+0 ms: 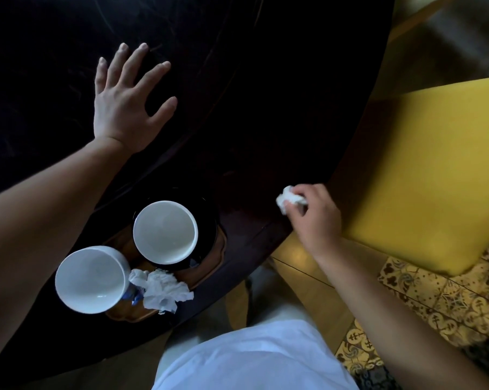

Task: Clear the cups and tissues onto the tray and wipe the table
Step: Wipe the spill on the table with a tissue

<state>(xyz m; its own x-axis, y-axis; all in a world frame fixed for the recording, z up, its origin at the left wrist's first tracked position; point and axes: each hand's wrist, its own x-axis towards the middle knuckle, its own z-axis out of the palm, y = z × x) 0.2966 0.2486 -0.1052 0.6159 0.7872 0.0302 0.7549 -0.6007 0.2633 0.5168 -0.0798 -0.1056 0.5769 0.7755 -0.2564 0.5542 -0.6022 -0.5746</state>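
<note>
Now wiping the table edge.
Right hand pinches a crumpled tissue, probably touching the wood; left hand spread flat; tray lies leftward, nearer the left.

Dark glossy table, curved near edge — wooden tray resting by that edge. Left hand spread flat on the top; right hand pressing a crumpled tissue at the rim.

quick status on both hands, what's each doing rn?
Left hand: open, fingers spread, palm down on the dark table, holding nothing.
Right hand: closed on a crumpled tissue near the table edge.
</note>
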